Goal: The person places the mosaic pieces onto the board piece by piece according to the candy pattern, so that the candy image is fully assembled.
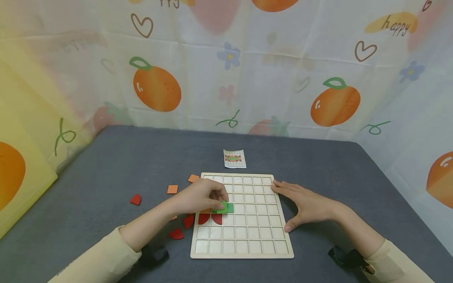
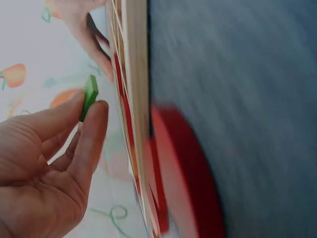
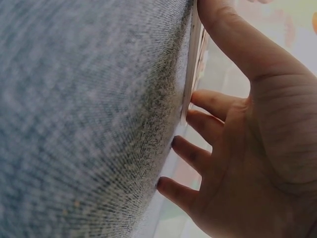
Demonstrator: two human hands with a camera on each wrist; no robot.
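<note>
My left hand (image 1: 201, 195) pinches a bright green square tile (image 2: 89, 98) between thumb and fingertips, over the left part of a wooden grid board (image 1: 242, 256). Right beside that tile, a darker green tile (image 1: 230, 208) lies in a board cell. Two red quarter-round pieces (image 1: 217, 219) sit in the row below, and an orange tile (image 1: 206, 211) shows partly under the hand. My right hand (image 1: 308, 200) has its fingers spread and touches the board's right edge with thumb and fingertips. The left hand hides some cells.
Loose orange tiles (image 1: 172, 189) and red pieces (image 1: 176, 234) lie left of the board, one red piece (image 1: 135, 199) farther out. Behind the board is a small card (image 1: 234, 158) with a coloured grid pattern. A printed curtain (image 1: 269, 78) hangs behind the grey table (image 1: 141, 157).
</note>
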